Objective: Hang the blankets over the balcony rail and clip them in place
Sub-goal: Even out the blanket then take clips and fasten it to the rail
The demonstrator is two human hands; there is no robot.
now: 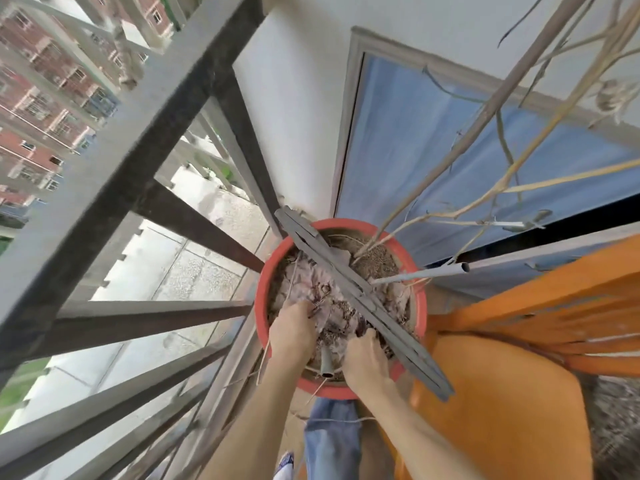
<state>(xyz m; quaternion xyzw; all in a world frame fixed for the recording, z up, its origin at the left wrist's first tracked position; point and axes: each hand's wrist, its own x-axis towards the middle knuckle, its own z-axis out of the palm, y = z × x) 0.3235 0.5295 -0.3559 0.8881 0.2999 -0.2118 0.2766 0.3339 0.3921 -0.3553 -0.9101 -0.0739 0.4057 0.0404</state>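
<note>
Left hand [292, 329] and right hand [367, 358] within red pot [260, 306], beside balcony rail [104, 161].

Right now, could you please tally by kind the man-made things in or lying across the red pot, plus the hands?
Hands: 2, left hand and right hand
Grey tubes: 2, short tube and long tube
Grey slat bundle: 1
Patterned cloth: 1
Total: 6
</note>
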